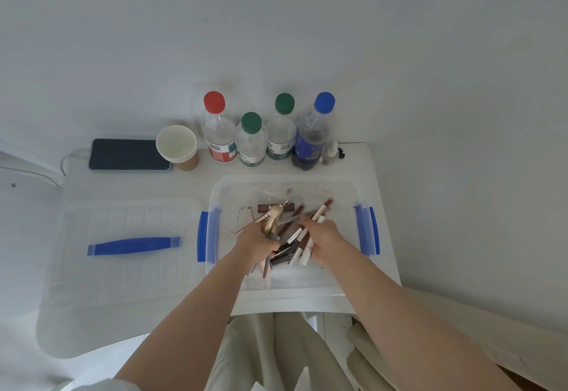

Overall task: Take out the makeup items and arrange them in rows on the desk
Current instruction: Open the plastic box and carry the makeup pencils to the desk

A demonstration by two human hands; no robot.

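My left hand point(256, 244) has its fingers curled round a bundle of brushes point(272, 221), gold handles pointing away from me. My right hand point(322, 238) grips several lip pencils point(307, 237), long axes running diagonally, near-left to far-right. Both bundles sit inside the clear bin point(362, 230), touching the remaining makeup items point(284, 253) beneath. The free surface point(190, 184) lies left, nearer my left hand, partly covered by the lid point(123, 267). The items are slim sticks: white, maroon, silver.
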